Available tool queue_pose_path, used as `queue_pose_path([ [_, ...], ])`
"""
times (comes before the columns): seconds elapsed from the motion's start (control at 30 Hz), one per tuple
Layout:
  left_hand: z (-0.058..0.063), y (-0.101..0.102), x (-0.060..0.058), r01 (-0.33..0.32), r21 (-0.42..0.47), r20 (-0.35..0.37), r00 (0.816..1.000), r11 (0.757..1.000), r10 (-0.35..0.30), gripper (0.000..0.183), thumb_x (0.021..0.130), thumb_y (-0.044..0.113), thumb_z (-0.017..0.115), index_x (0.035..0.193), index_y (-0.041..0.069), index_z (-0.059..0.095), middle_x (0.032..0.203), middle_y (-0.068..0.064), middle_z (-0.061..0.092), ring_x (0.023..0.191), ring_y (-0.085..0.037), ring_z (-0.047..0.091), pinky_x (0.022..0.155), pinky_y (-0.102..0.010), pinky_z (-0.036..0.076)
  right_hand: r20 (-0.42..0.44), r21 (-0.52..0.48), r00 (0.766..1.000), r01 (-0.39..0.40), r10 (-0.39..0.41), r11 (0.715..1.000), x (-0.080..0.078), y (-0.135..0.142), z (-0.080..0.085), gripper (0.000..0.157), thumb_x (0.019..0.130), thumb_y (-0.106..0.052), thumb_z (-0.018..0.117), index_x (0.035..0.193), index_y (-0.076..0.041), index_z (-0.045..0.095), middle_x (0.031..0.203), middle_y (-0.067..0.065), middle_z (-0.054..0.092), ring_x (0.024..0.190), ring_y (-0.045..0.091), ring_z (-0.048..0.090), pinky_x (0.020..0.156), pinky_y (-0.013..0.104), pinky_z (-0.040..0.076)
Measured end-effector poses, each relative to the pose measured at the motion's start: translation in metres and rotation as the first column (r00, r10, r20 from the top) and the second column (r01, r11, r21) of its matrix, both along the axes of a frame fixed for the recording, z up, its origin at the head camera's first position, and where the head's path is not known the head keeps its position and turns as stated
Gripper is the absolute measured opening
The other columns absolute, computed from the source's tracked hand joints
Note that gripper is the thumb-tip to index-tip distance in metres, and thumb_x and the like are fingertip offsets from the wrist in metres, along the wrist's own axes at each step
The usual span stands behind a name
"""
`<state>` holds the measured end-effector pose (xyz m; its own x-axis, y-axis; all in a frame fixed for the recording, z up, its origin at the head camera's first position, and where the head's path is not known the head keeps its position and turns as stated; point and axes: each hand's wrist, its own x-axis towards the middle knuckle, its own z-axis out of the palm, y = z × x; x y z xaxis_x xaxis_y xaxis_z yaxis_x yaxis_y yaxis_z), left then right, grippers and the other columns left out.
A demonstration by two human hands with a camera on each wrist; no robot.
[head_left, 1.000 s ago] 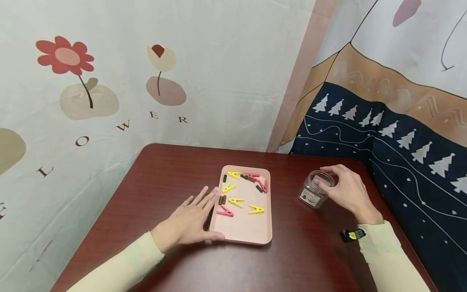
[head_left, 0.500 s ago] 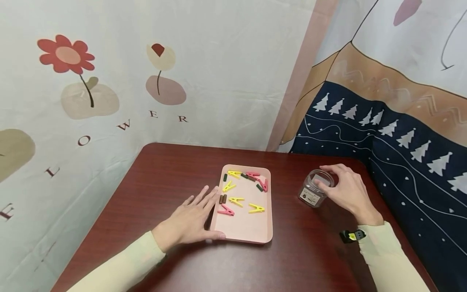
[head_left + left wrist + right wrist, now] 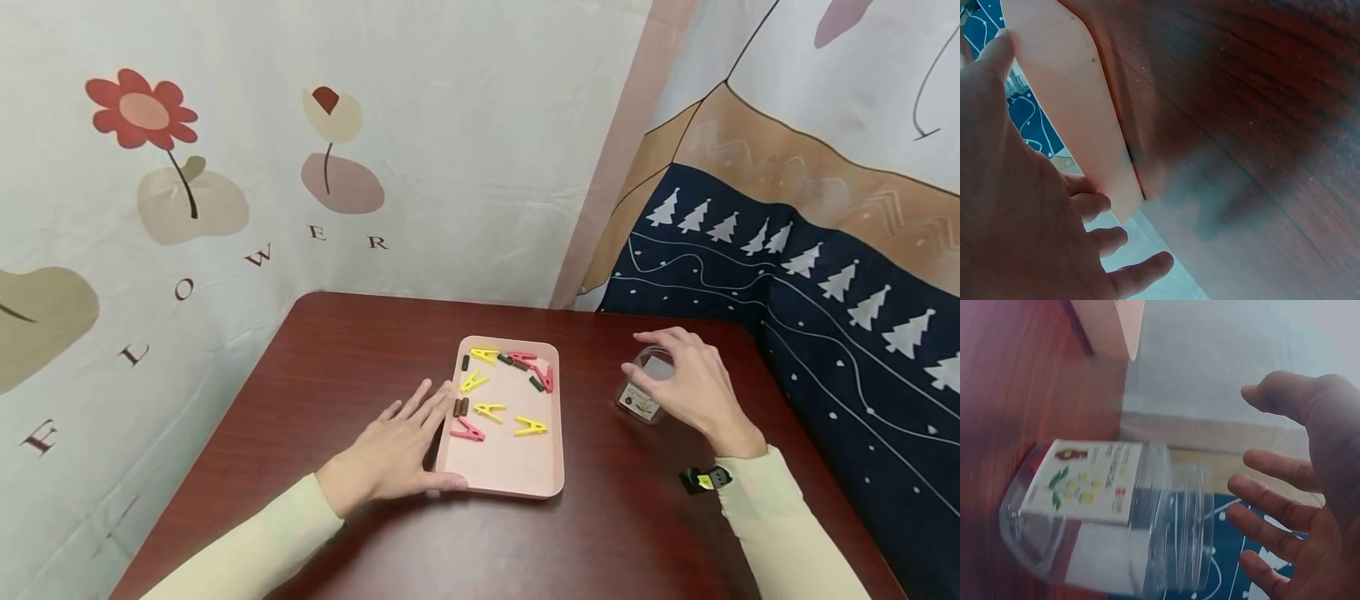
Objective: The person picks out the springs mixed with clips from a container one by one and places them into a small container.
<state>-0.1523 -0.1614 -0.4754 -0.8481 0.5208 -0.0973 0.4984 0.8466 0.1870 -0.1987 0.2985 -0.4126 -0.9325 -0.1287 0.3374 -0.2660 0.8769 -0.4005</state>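
Observation:
My left hand (image 3: 393,454) lies with fingers spread along the left side of a pink tray (image 3: 498,471), its thumb at the near left corner. In the left wrist view the fingers rest at the tray's side wall (image 3: 1072,94). My right hand (image 3: 693,392) hovers over a clear, lidless jar (image 3: 639,403), thumb and fingers apart. The right wrist view shows that hand (image 3: 1310,487) clear of the mouth of the upright jar (image 3: 1154,544). Several yellow clips (image 3: 531,427) and pink-red clips (image 3: 468,430) lie in the tray.
Small brown ridged pieces (image 3: 461,407) and dark green ones (image 3: 536,383) also lie in the tray. The dark red wooden table (image 3: 360,350) backs onto a printed cloth wall (image 3: 465,167). A navy tree-patterned cloth (image 3: 697,267) hangs at the right.
My right hand has left the jar's rim and shifted left over its mouth. The left hand stays against the tray. The head view has shifted slightly.

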Motion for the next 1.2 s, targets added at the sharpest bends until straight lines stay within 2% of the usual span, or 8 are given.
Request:
queue_pose_path([
  [0.2, 0.0, 0.001, 0.0, -0.005, 0.002, 0.003, 1.0, 1.0, 0.005, 0.134, 0.093, 0.097, 0.067, 0.187, 0.012, 0.024, 0.198, -0.007, 0.02, 0.185, -0.041, 0.018, 0.139, -0.072, 0.038, 0.001, 0.015, 0.999, -0.034, 0.034, 0.999, -0.005, -0.017, 0.001, 0.059, 0.101, -0.044, 0.088, 0.15, -0.013, 0.077, 0.154, 0.024, 0.072, 0.142, 0.048, 0.062, 0.125, 0.078, 0.043],
  [0.27, 0.0, 0.001, -0.001, -0.005, 0.001, 0.003, 1.0, 1.0, 0.005, 0.134, 0.093, 0.097, 0.068, 0.187, 0.012, 0.024, 0.198, -0.007, 0.02, 0.185, -0.041, 0.018, 0.14, -0.072, 0.038, 0.015, 0.021, 0.999, -0.045, 0.045, 0.999, -0.007, -0.025, 0.002, 0.06, 0.101, -0.045, 0.087, 0.151, -0.014, 0.076, 0.154, 0.023, 0.072, 0.137, 0.046, 0.065, 0.126, 0.078, 0.042],
  [0.47, -0.001, 0.001, -0.002, -0.006, -0.009, 0.002, 1.0, 1.0, 0.006, 0.135, 0.093, 0.098, 0.066, 0.188, 0.013, 0.023, 0.198, -0.006, 0.019, 0.185, -0.04, 0.017, 0.14, -0.072, 0.038, 0.061, 0.059, 0.995, -0.086, 0.082, 0.995, -0.013, -0.048, 0.004, 0.061, 0.101, -0.045, 0.088, 0.154, -0.017, 0.075, 0.157, 0.019, 0.071, 0.14, 0.044, 0.065, 0.127, 0.076, 0.045],
  [0.53, -0.001, 0.001, -0.002, -0.008, -0.01, 0.003, 1.0, 1.0, 0.008, 0.135, 0.093, 0.098, 0.066, 0.188, 0.013, 0.024, 0.198, -0.006, 0.019, 0.185, -0.04, 0.017, 0.14, -0.072, 0.038, 0.063, 0.066, 0.993, -0.104, 0.1, 0.992, -0.016, -0.055, 0.003, 0.061, 0.1, -0.044, 0.089, 0.153, -0.017, 0.076, 0.156, 0.018, 0.072, 0.145, 0.043, 0.063, 0.127, 0.074, 0.046],
  [0.8, 0.0, 0.001, -0.002, -0.005, -0.01, -0.003, 1.0, 1.0, 0.005, 0.134, 0.093, 0.096, 0.068, 0.187, 0.012, 0.025, 0.198, -0.008, 0.021, 0.185, -0.041, 0.018, 0.139, -0.073, 0.038, 0.071, 0.1, 0.983, -0.176, 0.169, 0.979, -0.023, -0.084, 0.0, 0.058, 0.096, -0.039, 0.092, 0.149, -0.017, 0.08, 0.148, 0.015, 0.078, 0.141, 0.04, 0.067, 0.127, 0.069, 0.05],
  [1.03, 0.0, 0.001, -0.003, -0.003, -0.014, -0.004, 1.0, 1.0, 0.003, 0.134, 0.093, 0.096, 0.068, 0.187, 0.011, 0.025, 0.198, -0.007, 0.02, 0.184, -0.042, 0.019, 0.139, -0.073, 0.039, 0.06, 0.159, 0.969, -0.247, 0.241, 0.956, -0.03, -0.107, -0.004, 0.052, 0.095, -0.044, 0.093, 0.14, -0.019, 0.084, 0.136, 0.009, 0.082, 0.13, 0.034, 0.071, 0.12, 0.062, 0.056],
  [1.2, 0.0, 0.002, -0.003, -0.006, -0.025, -0.008, 1.0, 1.0, 0.006, 0.134, 0.092, 0.097, 0.067, 0.187, 0.011, 0.025, 0.198, -0.007, 0.021, 0.185, -0.041, 0.018, 0.139, -0.073, 0.039, 0.069, 0.199, 0.955, -0.297, 0.289, 0.934, -0.035, -0.122, -0.006, 0.054, 0.094, -0.046, 0.094, 0.139, -0.017, 0.085, 0.137, 0.009, 0.083, 0.131, 0.033, 0.072, 0.118, 0.059, 0.057],
])
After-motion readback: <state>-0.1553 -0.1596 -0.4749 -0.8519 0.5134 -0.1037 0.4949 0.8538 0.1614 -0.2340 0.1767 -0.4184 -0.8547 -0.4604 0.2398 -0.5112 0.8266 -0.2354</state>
